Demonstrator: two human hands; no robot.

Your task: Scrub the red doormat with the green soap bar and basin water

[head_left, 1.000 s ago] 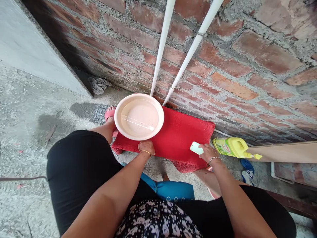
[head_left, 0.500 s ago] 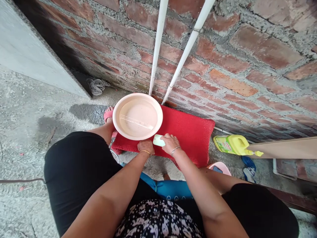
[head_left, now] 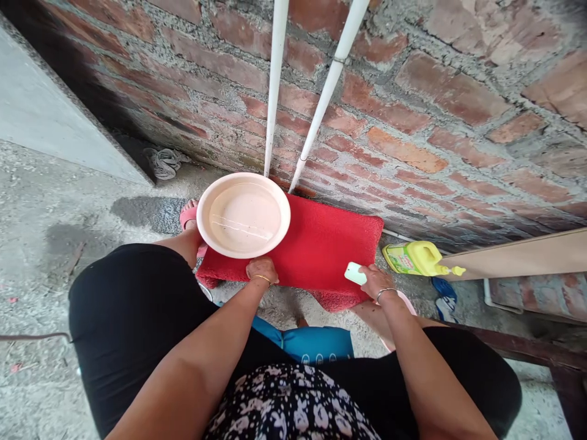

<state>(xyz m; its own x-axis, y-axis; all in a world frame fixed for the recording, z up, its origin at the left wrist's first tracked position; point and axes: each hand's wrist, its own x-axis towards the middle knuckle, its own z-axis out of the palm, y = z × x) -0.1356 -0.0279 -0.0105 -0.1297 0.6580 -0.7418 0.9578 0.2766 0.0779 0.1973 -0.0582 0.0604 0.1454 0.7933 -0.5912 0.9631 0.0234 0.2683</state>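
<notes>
A red plush cloth (head_left: pixel 316 244) lies spread over a low support against the wall. At its near edge, my left hand (head_left: pixel 262 269) is closed in a fist on the cloth, just below the rim of the basin. My right hand (head_left: pixel 376 282) grips a pale green scrub brush (head_left: pixel 355 273) at the right end of the cloth, flat back up; its underside is hidden. On the left part of the cloth stands a pale pink basin (head_left: pixel 243 247) with clear water in it.
A yellow detergent jug (head_left: pixel 415 258) lies on the floor at the right, near blue-and-white slippers (head_left: pixel 444 299). A pink tub (head_left: pixel 406 300) is partly hidden behind my right forearm. Two white pipes (head_left: pixel 275 79) run down the brick wall (head_left: pixel 413 150). A grey rag (head_left: pixel 164 162) lies at the left.
My right hand has moved the scrub brush rightward across the red cloth, from beside my left hand to the right end. My left hand stays at the near edge. The view has shifted slightly.
</notes>
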